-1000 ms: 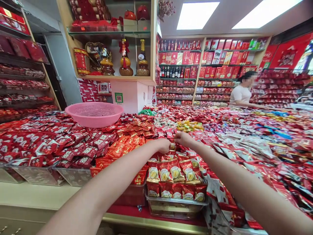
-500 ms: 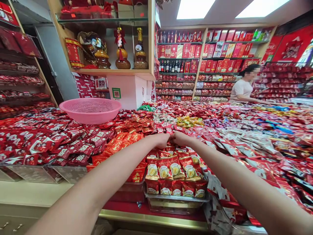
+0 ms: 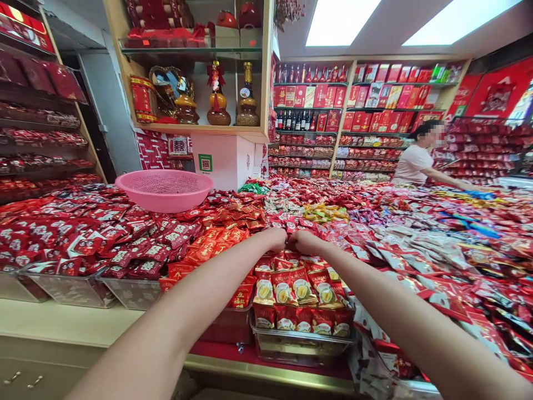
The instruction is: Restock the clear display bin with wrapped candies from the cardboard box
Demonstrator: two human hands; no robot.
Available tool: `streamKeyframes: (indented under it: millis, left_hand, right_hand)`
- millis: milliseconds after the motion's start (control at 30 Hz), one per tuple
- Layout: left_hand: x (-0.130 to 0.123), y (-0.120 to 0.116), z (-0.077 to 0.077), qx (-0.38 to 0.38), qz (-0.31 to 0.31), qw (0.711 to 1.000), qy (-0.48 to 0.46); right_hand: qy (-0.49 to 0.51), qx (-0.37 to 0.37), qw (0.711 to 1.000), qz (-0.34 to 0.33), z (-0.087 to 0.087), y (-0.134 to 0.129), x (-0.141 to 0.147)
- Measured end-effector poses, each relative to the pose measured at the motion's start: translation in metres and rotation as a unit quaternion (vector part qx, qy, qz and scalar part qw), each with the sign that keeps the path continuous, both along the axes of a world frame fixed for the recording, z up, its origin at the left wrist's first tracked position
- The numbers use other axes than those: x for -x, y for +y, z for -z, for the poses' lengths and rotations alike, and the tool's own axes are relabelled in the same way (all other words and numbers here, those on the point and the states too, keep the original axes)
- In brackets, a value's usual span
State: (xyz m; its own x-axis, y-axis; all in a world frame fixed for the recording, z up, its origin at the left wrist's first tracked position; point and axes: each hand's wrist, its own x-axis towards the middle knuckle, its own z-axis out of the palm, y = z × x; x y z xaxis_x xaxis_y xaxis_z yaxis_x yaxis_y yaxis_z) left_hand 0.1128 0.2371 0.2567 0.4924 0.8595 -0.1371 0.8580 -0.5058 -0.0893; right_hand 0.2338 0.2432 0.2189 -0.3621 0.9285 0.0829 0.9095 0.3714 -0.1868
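Both arms reach forward over a clear plastic bin [image 3: 303, 340] of red and gold packets marked DURIAN [image 3: 302, 286]. My left hand [image 3: 276, 239] is closed above the back of these packets. Close beside it on the right, my right hand [image 3: 306, 243] is closed too, with its fingertips facing the left hand's. Whatever the fingers hold, if anything, is hidden or too small to name. Orange-red packets [image 3: 216, 241] lie to the left of the hands, partly behind my left forearm. More red packets [image 3: 291, 222] lie just beyond the hands.
A pink plastic colander [image 3: 164, 194] stands on the packets at the left. White and red packets [image 3: 400, 258] spread out to the right. Behind are a cabinet with gourd-shaped bottles [image 3: 219, 105] and shelves of boxes [image 3: 320, 95]. A person [image 3: 416, 161] stands at the far right.
The view has shifted slightly, so the cabinet and colander sit farther right. My hands stay close together over the durian packets. The other person's arm now stretches farther across the packets.
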Motion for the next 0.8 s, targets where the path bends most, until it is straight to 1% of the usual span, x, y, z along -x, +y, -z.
streamKeyframes:
  millis: [133,267,433,500,567,633,700,733,767,800]
  left_hand:
    - [-0.002,0.004,0.003,0.004,-0.01,1.0,0.012]
    - [-0.005,0.007,0.006,0.008,-0.004,1.0,0.025]
    - [-0.002,0.004,0.008,0.027,0.005,0.999,0.036]
    - [-0.002,0.001,0.007,0.027,0.009,0.999,0.036]
    - [-0.003,-0.002,0.002,0.023,0.013,0.999,0.034]
    - [-0.005,-0.008,-0.008,0.013,0.02,0.999,0.027]
    - [-0.003,-0.021,-0.021,-0.006,0.032,0.999,0.012]
    - [0.0,-0.032,-0.027,-0.018,0.041,0.999,0.001]
    - [0.006,-0.048,-0.03,-0.035,0.052,0.998,-0.013]
    - [0.014,-0.066,-0.031,-0.048,0.069,0.996,-0.034]
  right_hand:
    - [0.003,0.0,1.0,0.01,0.004,0.0,0.002]
    - [0.013,-0.004,1.0,0.022,0.006,-0.001,0.004]
    - [0.011,-0.008,0.999,0.03,0.009,-0.006,0.003]
    - [0.01,-0.019,0.999,0.035,0.002,-0.01,0.004]
    - [0.008,-0.039,0.998,0.047,-0.013,-0.021,0.006]
    - [0.008,-0.065,0.996,0.059,-0.033,-0.044,0.01]
    - [0.023,-0.104,0.993,0.056,-0.048,-0.084,0.014]
    - [0.04,-0.119,0.991,0.044,-0.049,-0.11,0.016]
    - [0.079,-0.138,0.987,0.014,-0.044,-0.139,0.017]
    - [0.128,-0.128,0.983,-0.029,-0.033,-0.168,0.016]
